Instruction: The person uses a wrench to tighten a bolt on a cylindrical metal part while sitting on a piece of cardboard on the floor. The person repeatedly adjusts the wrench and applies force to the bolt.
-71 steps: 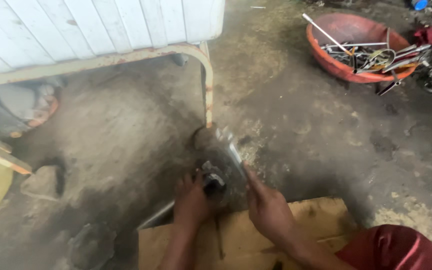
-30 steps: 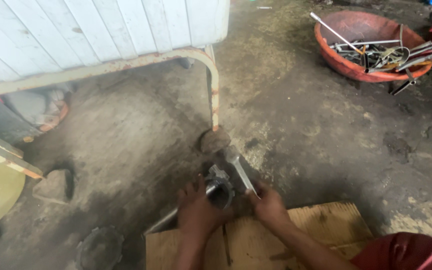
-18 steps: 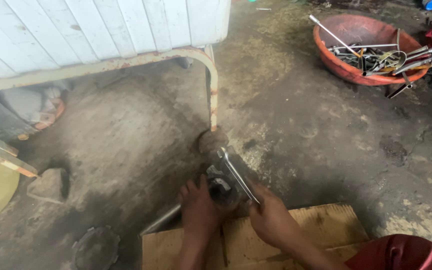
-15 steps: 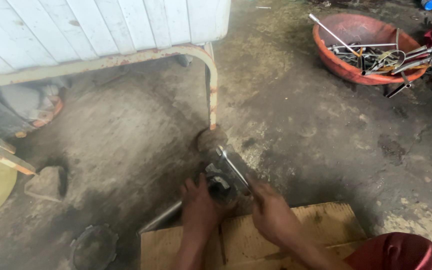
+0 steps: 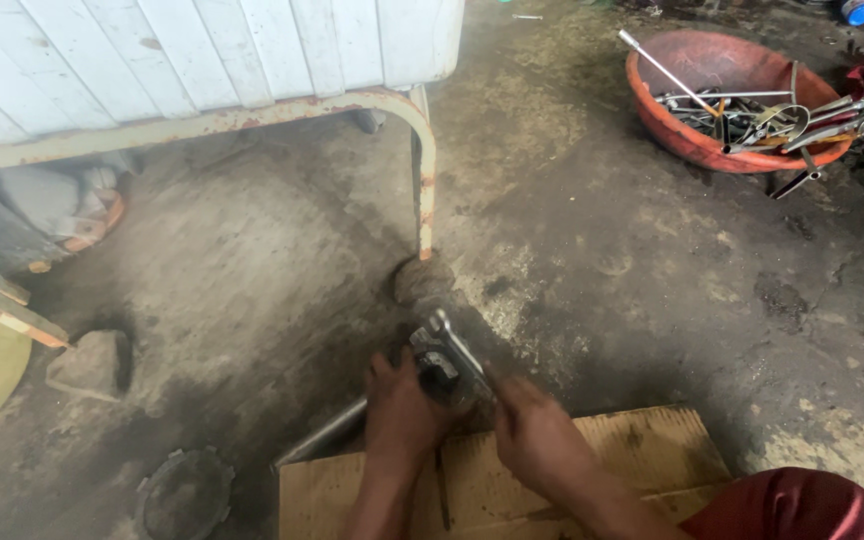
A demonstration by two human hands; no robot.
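Both hands have barely shifted since a moment ago. The left hand (image 5: pixel 402 410) has its fingers clamped on a small greasy dark metal part (image 5: pixel 439 368) low over the concrete floor (image 5: pixel 602 290); the right hand (image 5: pixel 535 440) grips a silvery steel wrench (image 5: pixel 455 345) set against it, above a flat brown cardboard sheet (image 5: pixel 642 450).

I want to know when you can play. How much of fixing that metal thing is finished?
Hard to tell what is finished; nothing shows a finished step. In hand: the left hand steadies a dirty metal part on the floor while the right hand works a wrench on it. The bowl of tools sits unpacked, so more likely remains.
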